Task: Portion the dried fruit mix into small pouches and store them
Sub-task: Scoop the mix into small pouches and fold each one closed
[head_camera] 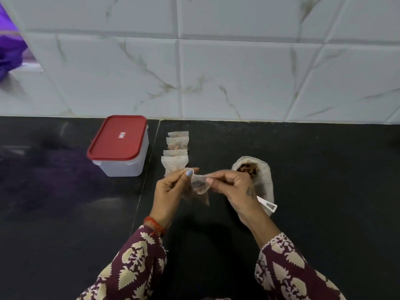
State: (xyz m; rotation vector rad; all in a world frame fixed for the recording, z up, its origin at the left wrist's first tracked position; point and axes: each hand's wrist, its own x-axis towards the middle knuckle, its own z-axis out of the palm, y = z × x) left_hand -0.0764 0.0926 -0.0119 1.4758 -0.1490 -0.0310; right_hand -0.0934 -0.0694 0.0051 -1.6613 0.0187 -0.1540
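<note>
Over the counter: our left hand [173, 187] and right hand [233, 187] pinch a small pouch [200, 188].
At 11 o'clock: red-lidded box [119, 146].
At 1 o'clock: open fruit bag [256, 176].

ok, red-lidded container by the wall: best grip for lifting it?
Judging by shape, take the container by its two long side walls just under the red lid, coming from above. The lid overhangs as a lip for the fingers; the near pouches crowd its right side, so keep that side's fingers tight to the wall.
</note>
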